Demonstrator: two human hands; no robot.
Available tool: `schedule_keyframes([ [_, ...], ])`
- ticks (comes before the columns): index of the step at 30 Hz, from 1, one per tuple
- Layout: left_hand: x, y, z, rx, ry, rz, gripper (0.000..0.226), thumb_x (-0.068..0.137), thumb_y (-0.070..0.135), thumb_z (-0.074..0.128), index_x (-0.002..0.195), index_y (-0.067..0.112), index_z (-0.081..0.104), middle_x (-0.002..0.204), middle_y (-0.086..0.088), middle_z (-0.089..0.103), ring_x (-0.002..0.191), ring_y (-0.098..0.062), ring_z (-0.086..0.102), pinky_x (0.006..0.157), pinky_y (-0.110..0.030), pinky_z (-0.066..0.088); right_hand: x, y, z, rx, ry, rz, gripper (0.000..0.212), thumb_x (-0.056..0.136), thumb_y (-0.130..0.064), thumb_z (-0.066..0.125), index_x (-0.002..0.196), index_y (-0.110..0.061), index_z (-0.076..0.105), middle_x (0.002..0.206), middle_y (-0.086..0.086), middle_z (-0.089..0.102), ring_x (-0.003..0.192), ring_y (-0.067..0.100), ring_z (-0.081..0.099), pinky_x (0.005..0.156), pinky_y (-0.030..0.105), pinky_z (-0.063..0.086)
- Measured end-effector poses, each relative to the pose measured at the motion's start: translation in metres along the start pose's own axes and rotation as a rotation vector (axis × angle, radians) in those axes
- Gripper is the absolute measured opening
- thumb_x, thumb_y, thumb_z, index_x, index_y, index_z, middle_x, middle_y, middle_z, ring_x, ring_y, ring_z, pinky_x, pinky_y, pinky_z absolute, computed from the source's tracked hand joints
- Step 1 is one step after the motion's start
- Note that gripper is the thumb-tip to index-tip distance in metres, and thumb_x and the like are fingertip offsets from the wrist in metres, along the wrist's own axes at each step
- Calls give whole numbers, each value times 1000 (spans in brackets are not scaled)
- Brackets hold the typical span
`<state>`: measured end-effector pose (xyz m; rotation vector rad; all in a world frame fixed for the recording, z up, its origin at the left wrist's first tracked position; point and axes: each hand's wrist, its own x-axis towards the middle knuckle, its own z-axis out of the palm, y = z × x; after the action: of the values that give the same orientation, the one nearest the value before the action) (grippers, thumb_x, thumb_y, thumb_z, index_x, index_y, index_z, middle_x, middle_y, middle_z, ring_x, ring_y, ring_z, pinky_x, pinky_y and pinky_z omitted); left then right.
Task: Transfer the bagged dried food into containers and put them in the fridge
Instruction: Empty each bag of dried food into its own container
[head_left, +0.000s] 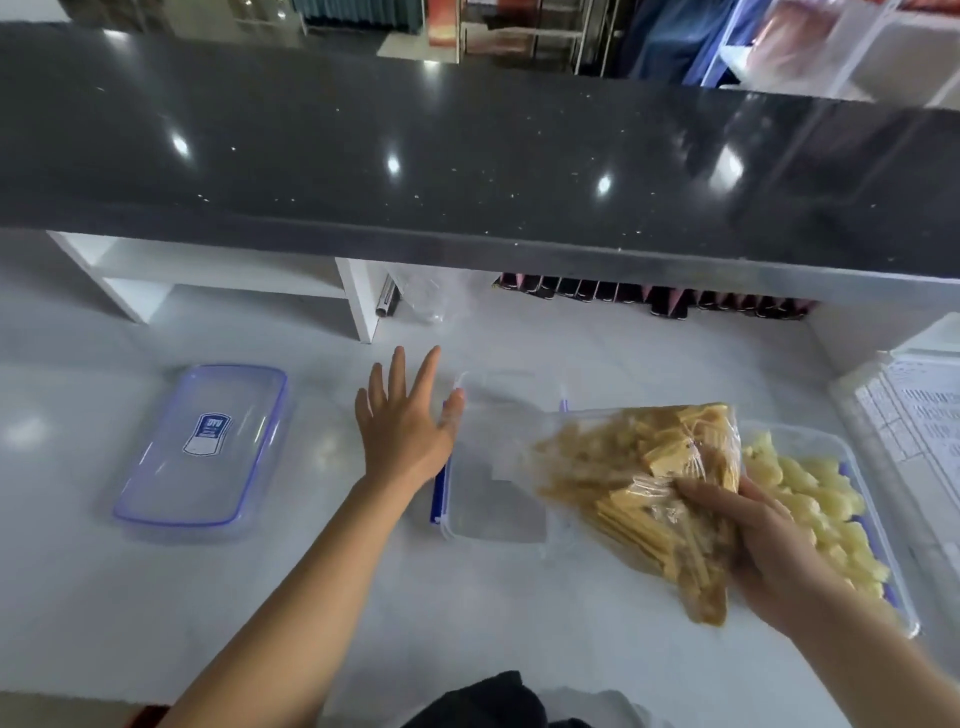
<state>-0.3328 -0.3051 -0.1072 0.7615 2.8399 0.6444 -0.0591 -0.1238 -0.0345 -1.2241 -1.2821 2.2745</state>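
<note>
My right hand grips a clear plastic bag of tan dried strips, tilted over an empty clear container with blue clips in the middle of the white counter. My left hand is spread with straight fingers just left of that container, its thumb touching the rim. To the right stands a second clear container holding pale yellow dried pieces, partly hidden by the bag and my right hand. A clear lid with a blue rim lies flat on the counter at the left.
A raised black countertop runs across the back, with white shelving and a row of dark bottles beneath it. Papers on a white stack sit at the right edge. A crumpled clear bag lies under the shelf.
</note>
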Motion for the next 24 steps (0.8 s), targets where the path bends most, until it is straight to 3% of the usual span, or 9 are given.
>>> schedule_keyframes([
  [3, 6, -5, 8, 17, -42, 28, 64, 99, 62, 36, 157, 43, 16, 169, -3, 6, 154, -34, 5, 121, -53, 9, -4, 2, -3, -25, 32, -25, 44, 76, -5, 70, 119, -2, 64, 110, 25, 72, 86, 35, 74, 70, 45, 63],
  [7, 9, -3, 16, 17, -98, 66, 64, 100, 62, 32, 157, 42, 13, 169, -2, 5, 154, -34, 5, 121, -54, 9, -9, -5, -3, -153, 107, -188, 43, 75, -5, 73, 117, -6, 67, 107, 23, 73, 90, 36, 74, 69, 44, 63],
  [11, 10, -3, 19, -51, -135, 54, 54, 102, 57, 31, 154, 44, 22, 168, -3, 12, 154, -33, 6, 122, -54, 8, -10, -4, 1, -216, 109, -189, 52, 66, -14, 87, 114, -8, 68, 111, 25, 72, 97, 44, 71, 87, 67, 51],
  [16, 11, -4, 16, -75, -160, 71, 53, 104, 54, 33, 154, 45, 23, 168, -2, 13, 154, -30, 3, 123, -53, 3, -6, -3, 1, -184, 124, -156, 38, 77, -3, 73, 114, -5, 68, 109, 25, 72, 85, 36, 74, 69, 48, 62],
  [20, 11, -3, 13, -64, -176, 101, 52, 103, 53, 38, 153, 44, 28, 168, -2, 13, 154, -30, 4, 122, -53, 3, -9, -2, -3, -137, 110, -176, 40, 80, 1, 70, 119, -6, 67, 110, 24, 72, 90, 37, 74, 71, 47, 62],
  [24, 6, -7, 20, -101, -183, 72, 49, 103, 49, 38, 151, 43, 32, 161, -3, 30, 149, -30, 21, 119, -55, 18, -17, -2, 3, -132, 67, -165, 36, 78, 6, 67, 113, -1, 66, 103, 24, 74, 80, 32, 75, 62, 38, 62],
])
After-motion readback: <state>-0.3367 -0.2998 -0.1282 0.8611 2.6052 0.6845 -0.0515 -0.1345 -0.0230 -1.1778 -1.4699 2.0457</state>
